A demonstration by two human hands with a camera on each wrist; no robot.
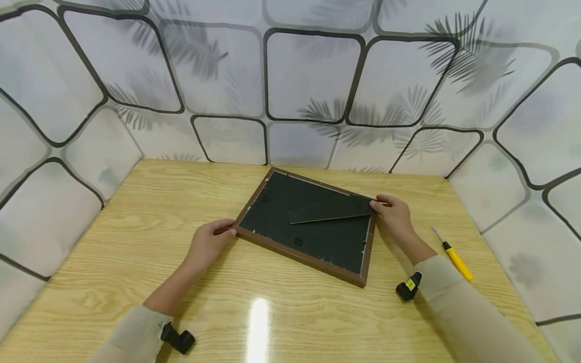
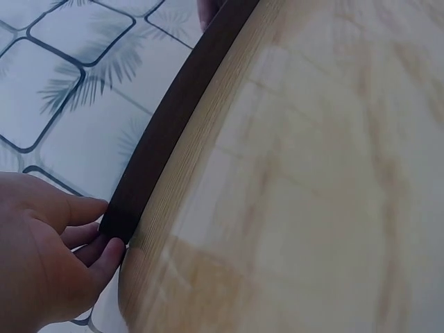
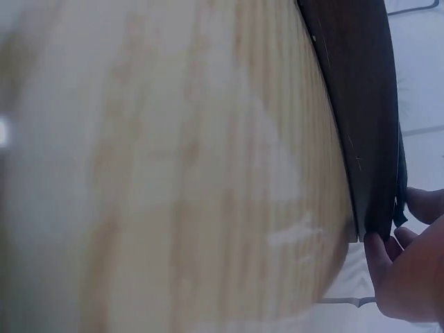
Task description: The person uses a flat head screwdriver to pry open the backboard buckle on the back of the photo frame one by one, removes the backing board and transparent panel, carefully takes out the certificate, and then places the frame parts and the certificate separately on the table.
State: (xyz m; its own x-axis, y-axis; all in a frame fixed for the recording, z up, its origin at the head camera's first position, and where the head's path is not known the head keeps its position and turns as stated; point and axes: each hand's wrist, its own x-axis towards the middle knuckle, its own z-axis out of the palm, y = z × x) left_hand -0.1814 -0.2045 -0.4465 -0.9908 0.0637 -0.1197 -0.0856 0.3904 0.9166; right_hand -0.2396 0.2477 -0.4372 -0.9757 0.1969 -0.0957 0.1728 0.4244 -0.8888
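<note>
Steadying the picture frame (image 1: 306,233), backing up over the surface (image 1: 317,320), seems my current step; my left grip (image 1: 210,242) pinches its left corner, my right grip (image 1: 394,217) its far-right corner. Next calls for even two-handed control.

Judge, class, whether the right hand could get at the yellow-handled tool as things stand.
Probably yes: the tool lies uncovered on the table beside the right sleeve, though the right hand would first need to release the picture frame.

wood-grain table (image 1: 159,212) | picture frame (image 1: 317,235): middle, back up | yellow-handled screwdriver (image 1: 456,259): right
</note>
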